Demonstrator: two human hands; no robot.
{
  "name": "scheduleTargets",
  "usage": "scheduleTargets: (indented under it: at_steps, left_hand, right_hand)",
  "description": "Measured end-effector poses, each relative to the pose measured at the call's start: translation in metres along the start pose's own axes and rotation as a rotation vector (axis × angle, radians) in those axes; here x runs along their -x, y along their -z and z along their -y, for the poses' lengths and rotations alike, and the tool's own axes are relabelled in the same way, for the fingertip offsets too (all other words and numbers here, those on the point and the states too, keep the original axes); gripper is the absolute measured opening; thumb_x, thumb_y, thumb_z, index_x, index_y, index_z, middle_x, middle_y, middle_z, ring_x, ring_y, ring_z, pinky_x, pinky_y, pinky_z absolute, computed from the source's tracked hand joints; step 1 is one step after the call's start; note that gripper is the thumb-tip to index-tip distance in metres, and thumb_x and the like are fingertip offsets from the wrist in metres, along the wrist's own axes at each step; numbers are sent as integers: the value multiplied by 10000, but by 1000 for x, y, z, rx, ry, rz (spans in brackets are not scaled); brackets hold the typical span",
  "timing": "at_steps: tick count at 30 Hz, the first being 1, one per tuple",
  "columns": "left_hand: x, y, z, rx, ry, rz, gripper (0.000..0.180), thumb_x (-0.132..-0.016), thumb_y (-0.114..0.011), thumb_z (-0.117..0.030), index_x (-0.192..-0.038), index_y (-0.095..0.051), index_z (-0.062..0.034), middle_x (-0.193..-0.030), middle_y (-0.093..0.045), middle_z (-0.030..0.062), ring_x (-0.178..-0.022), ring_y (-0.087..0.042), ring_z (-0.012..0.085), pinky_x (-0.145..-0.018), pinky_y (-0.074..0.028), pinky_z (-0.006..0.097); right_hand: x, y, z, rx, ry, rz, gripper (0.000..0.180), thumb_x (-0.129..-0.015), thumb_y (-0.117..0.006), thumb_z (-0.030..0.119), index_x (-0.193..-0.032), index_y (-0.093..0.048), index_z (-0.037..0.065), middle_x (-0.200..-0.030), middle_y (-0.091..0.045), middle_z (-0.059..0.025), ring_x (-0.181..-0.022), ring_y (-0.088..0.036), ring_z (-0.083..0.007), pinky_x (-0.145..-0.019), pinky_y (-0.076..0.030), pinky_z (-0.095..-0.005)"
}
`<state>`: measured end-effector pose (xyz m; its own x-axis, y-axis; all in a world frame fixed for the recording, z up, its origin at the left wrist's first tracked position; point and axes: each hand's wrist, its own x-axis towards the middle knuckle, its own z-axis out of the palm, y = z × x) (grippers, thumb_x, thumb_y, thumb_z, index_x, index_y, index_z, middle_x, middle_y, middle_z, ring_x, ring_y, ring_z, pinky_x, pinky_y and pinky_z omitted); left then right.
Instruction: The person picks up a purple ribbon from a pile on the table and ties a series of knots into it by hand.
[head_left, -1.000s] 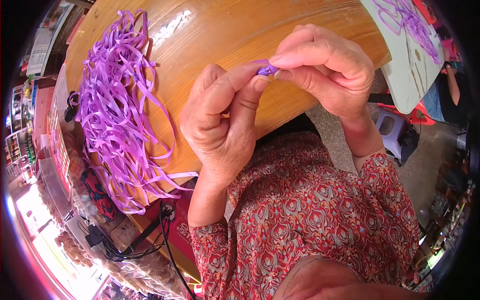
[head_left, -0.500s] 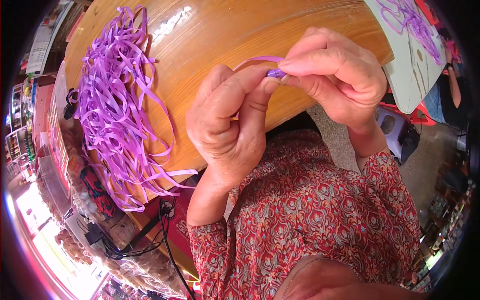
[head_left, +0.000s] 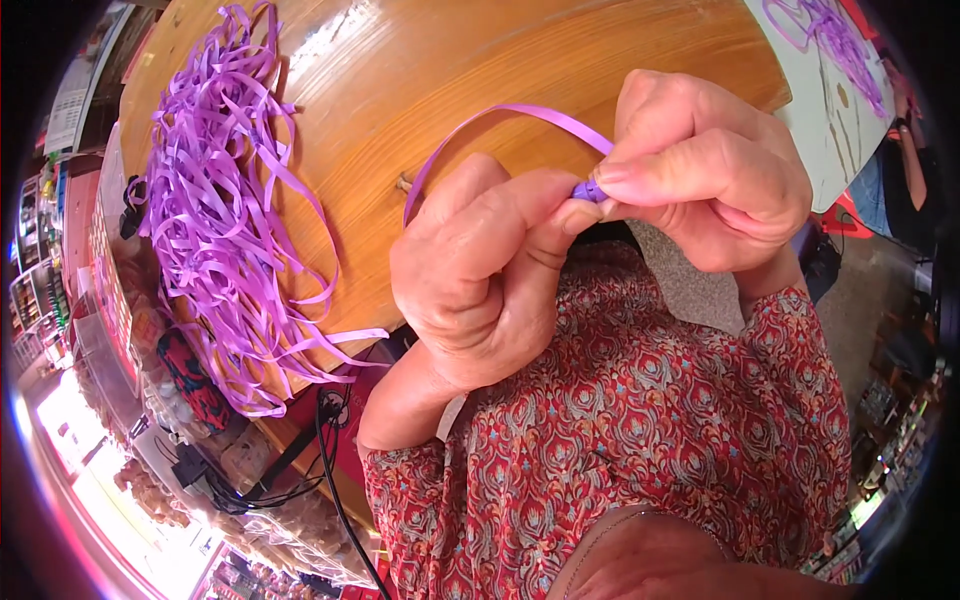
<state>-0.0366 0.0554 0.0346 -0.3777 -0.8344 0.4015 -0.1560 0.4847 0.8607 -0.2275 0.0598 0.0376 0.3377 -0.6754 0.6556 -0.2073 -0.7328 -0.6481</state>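
Close together in front of my chest, my left hand [head_left: 480, 270] and my right hand [head_left: 710, 170] both pinch one small purple piece [head_left: 588, 190], a clip or a folded knot; its exact kind is too small to tell. From between my fingertips a purple ribbon [head_left: 520, 110] arches up over the left hand and drops behind it. Thumb and forefinger of each hand press on the piece, with the other fingers curled in. To the left, a large tangled heap of purple ribbons [head_left: 215, 200] lies on the wooden table [head_left: 400, 60].
At the right stands a pale table [head_left: 830, 120] bearing more purple ribbons [head_left: 845, 60], with another person's arm [head_left: 908, 165] beside it. Black cables [head_left: 330, 460] hang by the table's near left edge. A red and black bundle [head_left: 190, 385] sits near the shelves on the left.
Both hands have shifted right and slightly down, still pinching the purple piece together. The ribbon now shows as a longer, higher arch above the left hand.
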Motion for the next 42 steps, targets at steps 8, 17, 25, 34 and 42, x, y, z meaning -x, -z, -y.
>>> scheduleTargets:
  at_steps: [8, 17, 25, 34, 42]
  left_hand:
    - [-1, -3, 7, 166, 62, 59, 86, -759, -686, 28, -832, -655, -5, -616, -485, 21, -539, -433, 109, -482, -332, 238]
    - [2, -23, 8, 619, 453, -184, 217, -893, -601, -189, -894, -652, 22, -632, -504, -41, -551, -374, 36, -517, -268, 185]
    - [1, -25, 5, 601, 453, -162, 264, -907, -581, -221, -932, -643, 34, -638, -507, -30, -546, -367, 44, -505, -257, 198]
    - [6, -19, 21, 600, 438, -126, 309, -947, -512, -259, -953, -641, 21, -693, -543, -18, -618, -421, 51, -569, -320, 204]
    - [3, -21, 19, 652, 576, -101, 356, -941, -507, -306, -880, -618, 27, -558, -401, -36, -492, -314, 57, -456, -230, 220]
  right_hand:
    - [9, -3, -9, -120, -41, 3, 165, -750, -695, -6, -901, -629, 1, -790, -599, -89, -619, -549, -155, -528, -413, -259]
    - [4, -2, -14, -110, -193, -53, 382, -702, -717, -12, -1070, -619, -47, -818, -636, -114, -715, -617, -165, -640, -483, -258]
    - [2, 3, -12, -5, -183, -1, 301, -740, -683, -4, -1034, -636, -47, -816, -641, -108, -717, -619, -180, -646, -471, -261]
    - [4, -1, -20, 17, -170, -23, 265, -737, -684, -4, -997, -650, -36, -789, -638, -102, -706, -617, -187, -629, -465, -265]
    - [7, 1, -19, 34, -222, 23, 259, -745, -694, 17, -999, -653, -20, -800, -637, -95, -721, -615, -193, -634, -468, -271]
